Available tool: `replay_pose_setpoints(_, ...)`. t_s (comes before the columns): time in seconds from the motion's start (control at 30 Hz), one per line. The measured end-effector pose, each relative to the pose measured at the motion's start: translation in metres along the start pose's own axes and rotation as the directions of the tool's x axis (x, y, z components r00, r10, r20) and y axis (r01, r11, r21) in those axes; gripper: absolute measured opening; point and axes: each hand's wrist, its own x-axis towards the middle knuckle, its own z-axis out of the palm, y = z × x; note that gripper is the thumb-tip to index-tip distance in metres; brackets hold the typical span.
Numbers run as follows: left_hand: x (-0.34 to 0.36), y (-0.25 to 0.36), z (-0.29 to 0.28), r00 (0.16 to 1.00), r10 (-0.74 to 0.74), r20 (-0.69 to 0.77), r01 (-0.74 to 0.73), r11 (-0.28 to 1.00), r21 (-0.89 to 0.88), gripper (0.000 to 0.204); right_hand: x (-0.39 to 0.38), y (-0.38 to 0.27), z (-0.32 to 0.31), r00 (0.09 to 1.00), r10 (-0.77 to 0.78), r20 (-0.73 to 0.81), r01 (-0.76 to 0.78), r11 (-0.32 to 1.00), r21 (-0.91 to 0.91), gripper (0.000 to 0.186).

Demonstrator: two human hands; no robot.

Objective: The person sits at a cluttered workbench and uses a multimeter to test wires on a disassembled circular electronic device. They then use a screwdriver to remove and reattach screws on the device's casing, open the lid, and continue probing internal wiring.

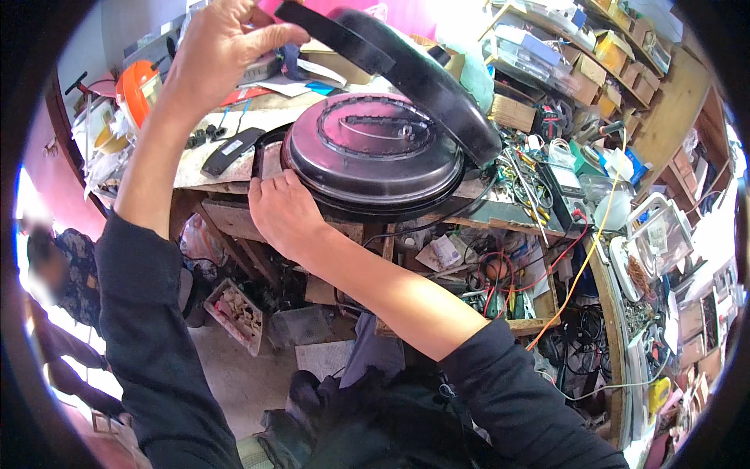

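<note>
A round black appliance that looks like an electric pan point(375, 168) sits at the front of the workbench. Its glossy domed top carries a dark ring and a thin wire or tube near the centre. Above it, a round black cover point(445, 98) is tilted up, its lower right edge beside the pan. My left hand point(215, 59) is raised, thumb and fingers closed at the end of the cover's flat handle. My right hand point(285, 211) has its fingers curled over the handle-like piece at the pan's left edge. What its fingertips grip is partly hidden.
A black remote-like device point(234, 151) lies left of the pan. Screwdrivers and tools point(527, 184) crowd the bench at right, near an orange cable point(598, 242). Loaded shelves point(578, 51) rise behind. A tray of small parts point(237, 316) is below. Another person point(74, 270) is at far left.
</note>
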Motion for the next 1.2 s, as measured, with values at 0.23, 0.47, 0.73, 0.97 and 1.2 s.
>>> replay_pose_setpoints(0.23, -0.007, 0.020, 0.009, 0.981, 0.181, -0.063, -0.144, 0.913, 0.382, 0.038, -0.009, -0.001, 0.002, 0.996, 0.048, -0.070, -0.051, 0.998, -0.030, 0.034)
replay_pose_setpoints(0.47, -0.012, 0.051, 0.033, 0.944, 0.327, -0.040, -0.263, 0.822, 0.505, 0.038, -0.062, 0.031, -0.045, 0.985, -0.128, -0.115, 0.144, 0.978, 0.150, 0.033)
replay_pose_setpoints(0.73, 0.015, 0.082, 0.073, 0.926, 0.376, -0.024, -0.330, 0.841, 0.429, 0.034, -0.120, 0.069, -0.084, 0.953, -0.119, -0.279, 0.203, 0.933, 0.298, 0.027)
replay_pose_setpoints(0.97, 0.027, 0.093, 0.094, 0.911, 0.411, -0.018, -0.372, 0.842, 0.391, 0.040, -0.148, 0.091, -0.100, 0.955, -0.059, -0.292, 0.170, 0.913, 0.372, 0.037)
replay_pose_setpoints(1.2, 0.006, 0.075, 0.090, 0.923, 0.385, 0.006, -0.328, 0.779, 0.535, 0.057, -0.160, 0.096, -0.105, 0.965, -0.033, -0.262, 0.130, 0.922, 0.365, 0.038)
